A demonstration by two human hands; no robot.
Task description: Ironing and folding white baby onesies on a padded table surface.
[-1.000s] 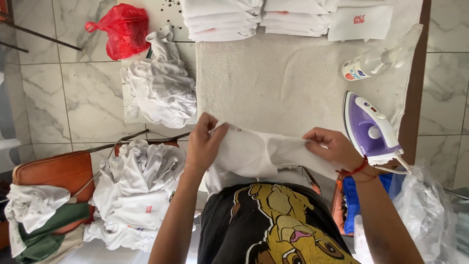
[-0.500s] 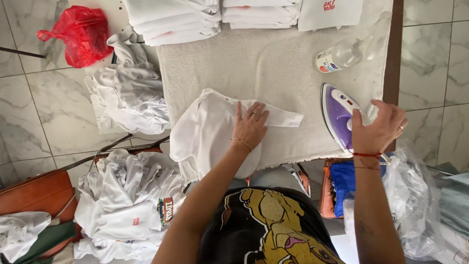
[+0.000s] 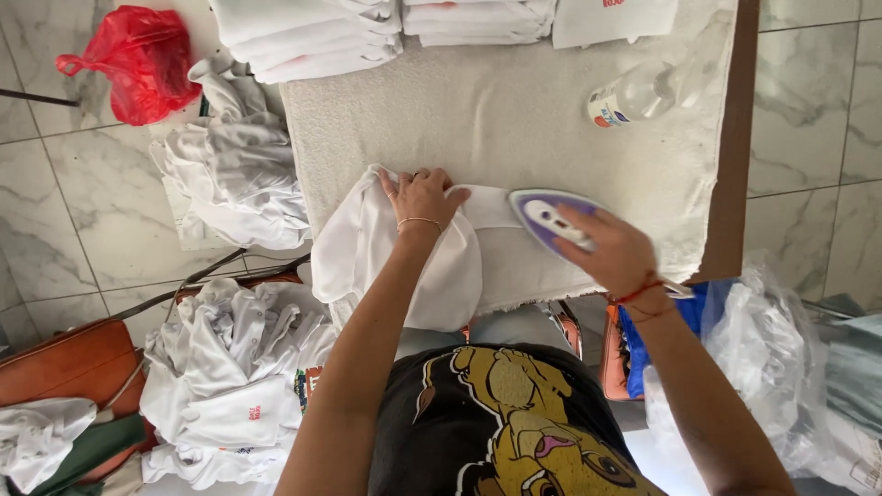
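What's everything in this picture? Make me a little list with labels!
left hand: flat on the white shirt, pinning it down
right hand: gripping the purple iron, which sits on the shirt's sleeve
table: covered with a pale towel
far edge: folded white shirts in stacks
bottle: clear plastic, lying on its side
left of table: crumpled white clothes, red bag
floor: grey marble tiles
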